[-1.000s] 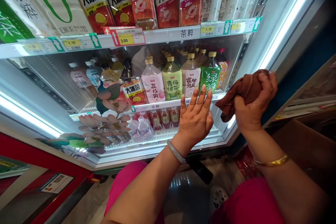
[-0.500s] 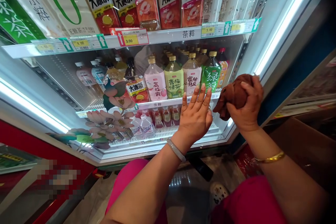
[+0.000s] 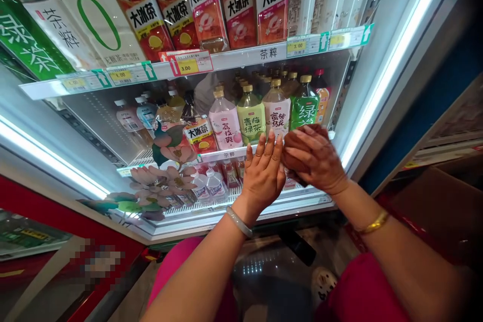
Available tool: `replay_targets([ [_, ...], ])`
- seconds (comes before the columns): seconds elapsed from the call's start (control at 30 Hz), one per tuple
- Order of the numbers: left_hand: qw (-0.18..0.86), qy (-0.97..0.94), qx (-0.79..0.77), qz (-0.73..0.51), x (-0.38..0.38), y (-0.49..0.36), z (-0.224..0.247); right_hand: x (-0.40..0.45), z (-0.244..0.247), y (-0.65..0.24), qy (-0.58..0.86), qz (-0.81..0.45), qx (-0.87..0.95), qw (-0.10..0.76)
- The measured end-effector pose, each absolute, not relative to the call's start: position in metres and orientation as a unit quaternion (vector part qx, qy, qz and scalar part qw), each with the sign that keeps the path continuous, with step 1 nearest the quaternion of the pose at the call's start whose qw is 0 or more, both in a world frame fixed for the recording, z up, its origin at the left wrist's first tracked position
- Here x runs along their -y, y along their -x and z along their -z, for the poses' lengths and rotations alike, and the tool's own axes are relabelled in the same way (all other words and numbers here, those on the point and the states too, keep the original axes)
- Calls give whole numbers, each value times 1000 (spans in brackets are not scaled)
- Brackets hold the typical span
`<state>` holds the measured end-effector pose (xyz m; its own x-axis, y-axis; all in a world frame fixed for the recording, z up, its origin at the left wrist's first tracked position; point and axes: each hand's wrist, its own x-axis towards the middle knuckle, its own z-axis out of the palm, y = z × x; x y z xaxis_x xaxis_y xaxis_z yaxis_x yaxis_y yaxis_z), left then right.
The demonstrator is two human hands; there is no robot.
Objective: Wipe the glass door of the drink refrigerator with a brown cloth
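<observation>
My left hand point(image 3: 263, 176) is stretched flat in front of the drinks cooler, fingers spread, and appears to rest on its glass. A pale bangle circles that wrist. Just to its right, my right hand point(image 3: 319, 158) grips a bunched brown cloth point(image 3: 296, 148) against the same plane; its fingers are slightly blurred. A gold bracelet is on the right wrist. Behind the hands, a pink-label bottle point(image 3: 225, 123), a yellow-green bottle point(image 3: 251, 115), a peach-label bottle point(image 3: 277, 113) and a green tea bottle point(image 3: 305, 103) stand on the middle shelf.
Flower decals point(image 3: 166, 181) mark the glass at lower left. Large bottles point(image 3: 206, 10) line the upper shelf point(image 3: 241, 60). A red frame point(image 3: 22, 196) is at left, a cardboard box point(image 3: 433, 201) at right. A dark flat object point(image 3: 298, 247) lies near a shoe point(image 3: 323, 282) below.
My right hand has moved left and slightly down with the brown cloth, close beside my left hand. My left hand has shifted a little left and down in view; the view has tilted slightly.
</observation>
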<state>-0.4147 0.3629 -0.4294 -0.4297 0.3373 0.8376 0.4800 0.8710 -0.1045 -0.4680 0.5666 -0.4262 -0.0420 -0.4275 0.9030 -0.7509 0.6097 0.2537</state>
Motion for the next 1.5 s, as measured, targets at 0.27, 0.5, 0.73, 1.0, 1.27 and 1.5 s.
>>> replay_targets([
  [0.27, 479, 214, 847, 81, -356, 407, 427, -546, 406, 463, -258, -291, 692, 608],
  [0.5, 482, 212, 847, 73, -337, 407, 427, -541, 423, 458, -449, -144, 709, 524],
  [0.73, 479, 199, 852, 74, -327, 403, 426, -537, 402, 468, -263, -307, 668, 625],
  [1.0, 483, 207, 848, 68, -309, 400, 426, -506, 424, 453, -461, -144, 684, 546],
  [1.27, 484, 182, 851, 86, -316, 397, 423, -521, 396, 460, -269, -312, 674, 613],
  [1.5, 496, 196, 842, 82, -312, 398, 424, -486, 425, 449, -440, -185, 684, 552],
])
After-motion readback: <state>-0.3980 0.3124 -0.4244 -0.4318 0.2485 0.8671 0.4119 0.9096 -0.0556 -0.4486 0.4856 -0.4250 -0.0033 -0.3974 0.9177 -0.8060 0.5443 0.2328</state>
